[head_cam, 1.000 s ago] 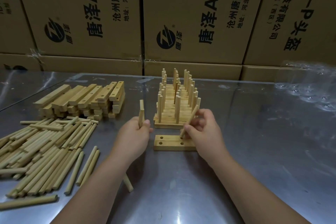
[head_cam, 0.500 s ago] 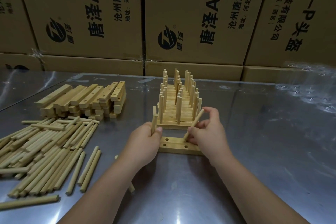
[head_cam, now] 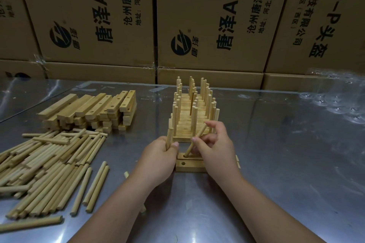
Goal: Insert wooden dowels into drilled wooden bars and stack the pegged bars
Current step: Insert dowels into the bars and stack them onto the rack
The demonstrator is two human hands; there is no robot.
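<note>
Far left of the drilled bar [head_cam: 192, 166], well apart: heap of loose dowels [head_cam: 49, 163]. Lies flat and roughly parallel on the table [head_cam: 276, 173], probably kept on that side as ready stock for the nearer grip.

Behind and left of the bar: pile of unpegged bars [head_cam: 88, 108]. Shows drill holes on the top faces and sits in rough layers, likely the next blanks to be drawn.

Just left of the bar: left grip [head_cam: 158, 156]. Wraps closed around a spare dowel [head_cam: 169, 136] and holds it upright, seemingly parked there for the next hole. Hides the bar's left end.

The task's piece itself, the drilled bar: lies flat on the table, under and between the two grips, with one open hole showing on its front face.

Over the bar's right part: right grip [head_cam: 215, 150]. Pinches a slanted dowel [head_cam: 194, 142] between thumb and fingers, lower tip at a hole in the bar's top face. Cannot tell whether the tip has entered. Looks angled to find the hole before being stood upright and pressed.

Just behind the bar: pegged stack [head_cam: 185, 116]. Carries upright pegs in rows, placed close so a finished bar travels little.

Well behind the bar: closed cardboard cartons [head_cam: 217, 16]. Contents hidden. No tray or bin for the parts.
</note>
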